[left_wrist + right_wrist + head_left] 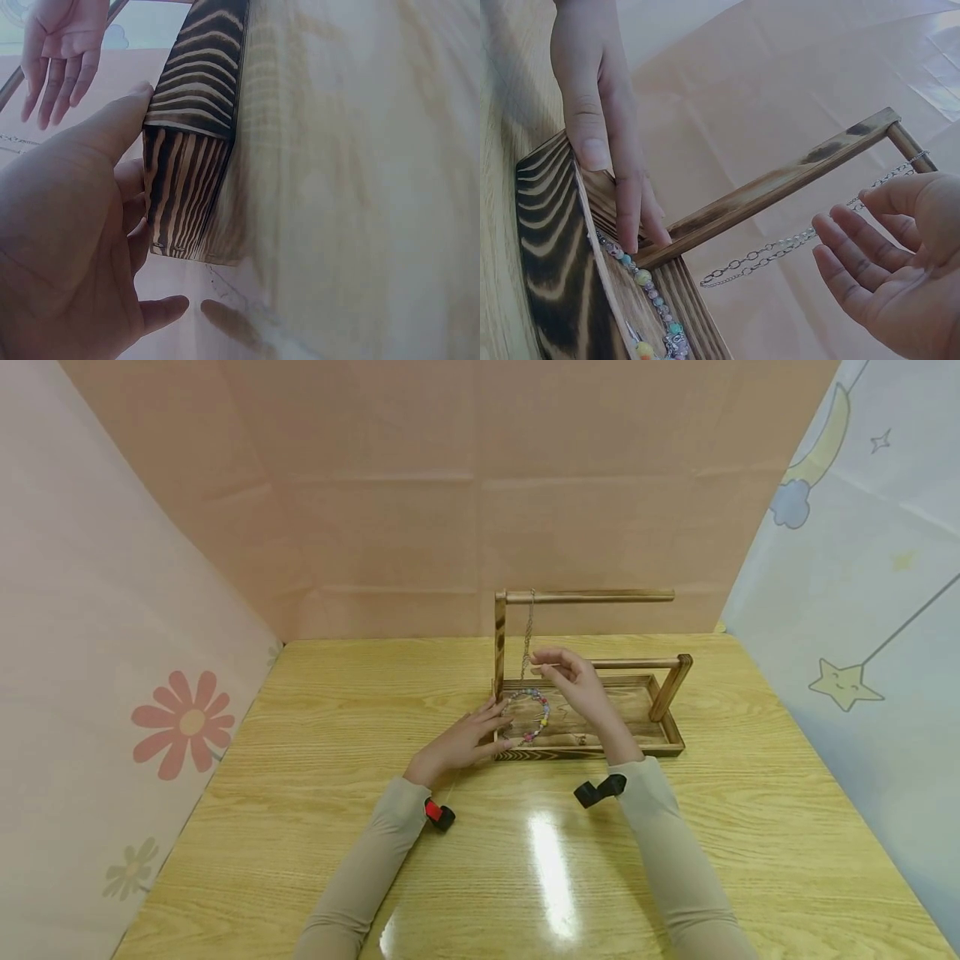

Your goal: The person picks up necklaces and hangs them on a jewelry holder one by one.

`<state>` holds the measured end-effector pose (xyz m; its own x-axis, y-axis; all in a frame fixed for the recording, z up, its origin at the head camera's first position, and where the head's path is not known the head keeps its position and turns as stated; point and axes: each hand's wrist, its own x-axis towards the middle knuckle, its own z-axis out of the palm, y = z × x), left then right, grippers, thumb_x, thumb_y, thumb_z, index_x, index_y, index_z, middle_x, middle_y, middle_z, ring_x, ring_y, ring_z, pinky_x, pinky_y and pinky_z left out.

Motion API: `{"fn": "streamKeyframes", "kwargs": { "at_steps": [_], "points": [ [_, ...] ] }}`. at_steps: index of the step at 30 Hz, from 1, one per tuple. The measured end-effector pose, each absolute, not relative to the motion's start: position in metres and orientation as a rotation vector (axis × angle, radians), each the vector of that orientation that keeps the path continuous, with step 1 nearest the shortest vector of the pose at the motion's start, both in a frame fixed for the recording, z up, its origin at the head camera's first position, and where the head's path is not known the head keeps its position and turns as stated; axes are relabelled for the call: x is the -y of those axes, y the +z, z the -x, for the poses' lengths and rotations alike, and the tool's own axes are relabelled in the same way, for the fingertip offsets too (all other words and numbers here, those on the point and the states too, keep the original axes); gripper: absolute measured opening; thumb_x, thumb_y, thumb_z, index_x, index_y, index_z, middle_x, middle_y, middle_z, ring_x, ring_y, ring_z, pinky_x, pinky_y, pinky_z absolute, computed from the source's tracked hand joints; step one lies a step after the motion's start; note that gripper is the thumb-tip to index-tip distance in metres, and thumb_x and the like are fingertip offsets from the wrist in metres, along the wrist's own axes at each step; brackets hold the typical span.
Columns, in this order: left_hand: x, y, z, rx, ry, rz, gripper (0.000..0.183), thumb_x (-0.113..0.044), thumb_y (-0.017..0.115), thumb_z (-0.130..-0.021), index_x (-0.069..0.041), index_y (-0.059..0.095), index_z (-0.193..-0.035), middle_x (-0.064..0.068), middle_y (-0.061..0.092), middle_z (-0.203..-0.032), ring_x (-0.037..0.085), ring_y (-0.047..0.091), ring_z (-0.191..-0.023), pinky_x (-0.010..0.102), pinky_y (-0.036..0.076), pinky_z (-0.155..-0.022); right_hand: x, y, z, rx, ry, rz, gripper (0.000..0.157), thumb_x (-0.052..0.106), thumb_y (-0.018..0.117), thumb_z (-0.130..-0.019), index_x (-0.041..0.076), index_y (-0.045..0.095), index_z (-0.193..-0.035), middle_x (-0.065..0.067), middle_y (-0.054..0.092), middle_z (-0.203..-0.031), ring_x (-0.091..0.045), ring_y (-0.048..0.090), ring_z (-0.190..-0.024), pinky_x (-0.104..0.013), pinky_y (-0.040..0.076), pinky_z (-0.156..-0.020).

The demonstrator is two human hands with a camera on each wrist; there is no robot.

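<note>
A wooden jewelry stand (600,752) with a shallow tray and two raised bars is on the table. My left hand (465,737) rests at the tray's left end, fingers extended; in the left wrist view its thumb lies near the dark-grained rim (191,90). Inside the tray, beside those fingers, is a colorful beaded bracelet (545,720). A silver chain (529,631) hangs from the upper bar (592,597). Near this chain my right hand (577,687) hovers, its fingers loosely bent. The right wrist view shows the chain (750,259) passing behind the fingertips, with nothing visibly gripped.
The lower bar (633,663) extends leftward from a slanted post (670,689) at the stand's right end. The wood-grain table (337,710) spreads around the stand. A plain hanging cloth (375,527) stands behind it, with patterned cloths on both sides.
</note>
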<state>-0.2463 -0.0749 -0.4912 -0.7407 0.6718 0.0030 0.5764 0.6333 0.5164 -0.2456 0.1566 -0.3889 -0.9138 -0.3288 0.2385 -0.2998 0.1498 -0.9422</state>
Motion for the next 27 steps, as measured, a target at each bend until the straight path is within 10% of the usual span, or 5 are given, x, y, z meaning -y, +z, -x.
{"fn": "streamKeyframes", "kwargs": {
  "at_steps": [14,20,27],
  "points": [
    [0.075,-0.49,0.245,-2.648,0.755,-1.022,0.059,-0.047,0.043,-0.096,-0.019,0.031,-0.146,-0.002,0.006,-0.157,0.019,-0.004,-0.144,0.059,0.007,-0.111,-0.163,-0.406,0.244,-2.362,-1.891,0.656,0.035,0.01,0.046,-0.098,-0.009,0.047,-0.127,-0.025,0.051,-0.124,-0.045,0.049,-0.114,-0.04,0.042,-0.099],
    [0.075,-0.49,0.245,-2.648,0.766,-1.029,0.058,-0.046,0.043,-0.096,-0.018,0.032,-0.146,-0.001,0.007,-0.157,0.021,-0.002,-0.144,0.059,0.008,-0.11,-0.168,-0.415,0.247,-2.38,-1.872,0.649,0.035,0.014,0.048,-0.097,-0.005,0.049,-0.126,-0.021,0.053,-0.124,-0.02,0.059,-0.108,-0.033,0.044,-0.098],
    [0.075,-0.49,0.246,-2.65,0.756,-1.024,0.059,-0.048,0.043,-0.096,-0.02,0.031,-0.146,-0.002,0.006,-0.157,0.018,-0.004,-0.144,0.059,0.009,-0.111,-0.17,-0.406,0.239,-2.377,-1.83,0.641,0.032,0.01,0.047,-0.097,-0.008,0.05,-0.124,-0.025,0.053,-0.123,-0.038,0.053,-0.113,-0.033,0.045,-0.097]
  ]
}}
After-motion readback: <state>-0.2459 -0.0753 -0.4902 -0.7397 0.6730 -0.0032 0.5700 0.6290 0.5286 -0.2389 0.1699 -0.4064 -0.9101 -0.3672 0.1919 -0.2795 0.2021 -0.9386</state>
